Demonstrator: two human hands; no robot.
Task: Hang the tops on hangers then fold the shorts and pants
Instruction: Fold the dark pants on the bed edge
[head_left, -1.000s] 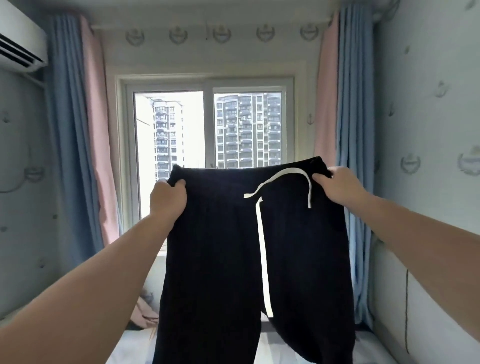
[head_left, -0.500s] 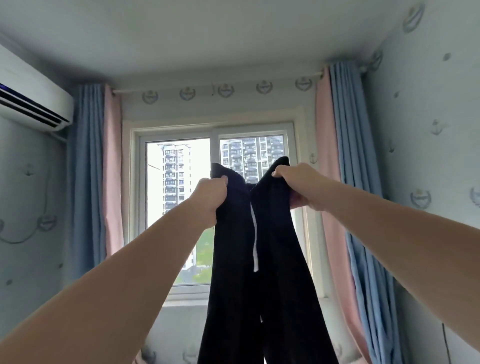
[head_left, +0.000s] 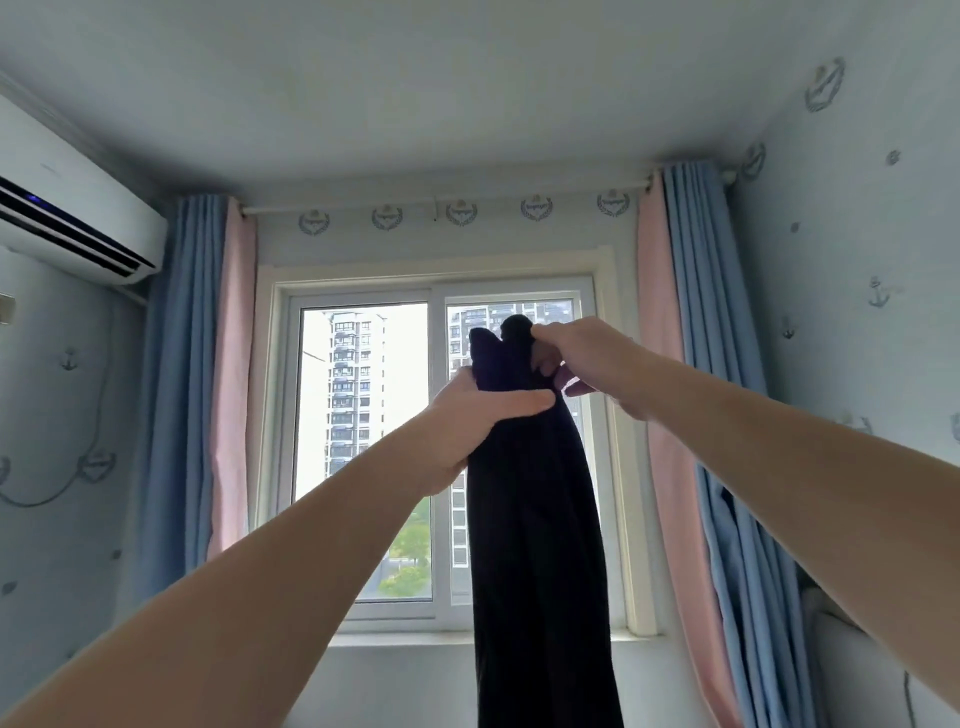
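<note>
A pair of black pants (head_left: 535, 519) hangs straight down in front of the window, folded lengthwise so both legs lie together. My left hand (head_left: 467, 415) grips the pants just below the waistband, thumb across the front of the cloth. My right hand (head_left: 576, 358) pinches the top of the waistband, where two black corners stick up. Both arms are raised high. The white drawstring is hidden inside the fold. The pants' lower ends run out of the frame.
The window (head_left: 441, 441) stands straight ahead with pink and blue curtains (head_left: 691, 364) on both sides. An air conditioner (head_left: 67, 218) hangs on the left wall. A white piece of furniture (head_left: 857, 665) stands low on the right.
The pants went from spread wide at the waistband to folded in half lengthwise. My hands came together and rose, and my left hand shifted to grip below the waistband. My view tilted upward.
</note>
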